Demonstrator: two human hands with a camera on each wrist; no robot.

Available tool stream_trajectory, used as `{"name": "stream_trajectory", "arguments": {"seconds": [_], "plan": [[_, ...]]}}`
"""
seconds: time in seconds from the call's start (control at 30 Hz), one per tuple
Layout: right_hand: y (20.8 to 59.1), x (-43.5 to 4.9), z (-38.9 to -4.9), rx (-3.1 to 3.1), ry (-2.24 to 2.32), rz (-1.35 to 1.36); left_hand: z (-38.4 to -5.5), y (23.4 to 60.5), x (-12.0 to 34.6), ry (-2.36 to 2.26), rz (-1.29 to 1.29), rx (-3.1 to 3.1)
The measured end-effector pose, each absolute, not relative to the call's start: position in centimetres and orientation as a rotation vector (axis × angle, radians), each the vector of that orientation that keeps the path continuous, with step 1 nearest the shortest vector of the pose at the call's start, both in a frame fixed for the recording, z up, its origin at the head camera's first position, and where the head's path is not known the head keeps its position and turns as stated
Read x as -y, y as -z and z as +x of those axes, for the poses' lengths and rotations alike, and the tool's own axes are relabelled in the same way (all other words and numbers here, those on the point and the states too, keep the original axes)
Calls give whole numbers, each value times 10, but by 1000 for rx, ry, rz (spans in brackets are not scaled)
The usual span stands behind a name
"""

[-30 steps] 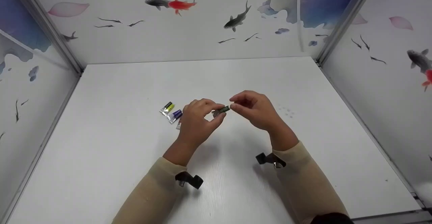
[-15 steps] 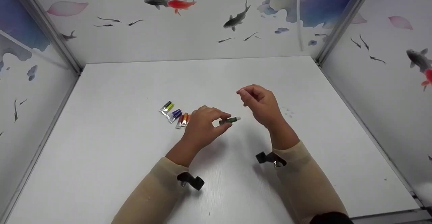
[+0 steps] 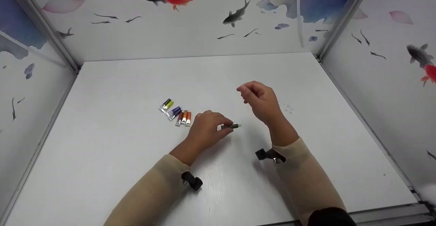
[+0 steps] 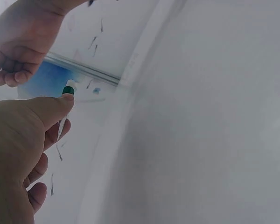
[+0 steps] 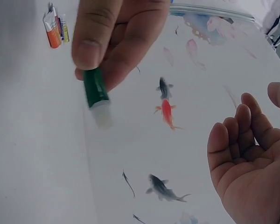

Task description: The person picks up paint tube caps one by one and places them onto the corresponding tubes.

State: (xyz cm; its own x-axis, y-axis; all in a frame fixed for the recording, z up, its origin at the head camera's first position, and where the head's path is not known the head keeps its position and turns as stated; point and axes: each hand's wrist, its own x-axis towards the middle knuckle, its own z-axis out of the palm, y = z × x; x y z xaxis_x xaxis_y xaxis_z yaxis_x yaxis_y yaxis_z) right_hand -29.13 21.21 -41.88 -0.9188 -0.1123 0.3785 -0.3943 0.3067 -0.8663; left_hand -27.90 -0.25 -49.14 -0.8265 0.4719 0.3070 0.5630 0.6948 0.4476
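A small green paint tube (image 3: 234, 126) with a whitish cap end is pinched between the thumb and fingers of my left hand (image 3: 207, 127). It lies nearly level above the table, cap end to the right. Seen from the right wrist, the green tube (image 5: 95, 87) points down, slightly blurred. My right hand (image 3: 263, 100) is raised beyond it and to the right, apart from the tube. Its fingers (image 5: 228, 140) hang loosely curled, and nothing shows between them and the thumb.
Left of my left hand lie several paint tubes: dark and yellow ones (image 3: 166, 105), blue-purple (image 3: 174, 113), red and orange (image 3: 184, 118). Small pale translucent bits (image 3: 289, 108) lie on the white table (image 3: 119, 144), right of my right hand. Fish-patterned panels (image 3: 190, 42) stand around the back and sides.
My right hand has left the tube's cap end and moved up and away. My left hand has lowered the tube slightly toward me, and its whitish end now shows.
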Motion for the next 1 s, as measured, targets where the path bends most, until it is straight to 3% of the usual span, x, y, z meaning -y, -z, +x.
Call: {"name": "stream_trajectory", "arguments": {"seconds": [0.4, 1.0], "plan": [[418, -221, -285, 2325, -1632, 452, -274, 508, -14, 679, -912, 2888], [413, -259, -303, 2567, -1481, 100, -272, 512, -16, 577, -891, 2935]]}}
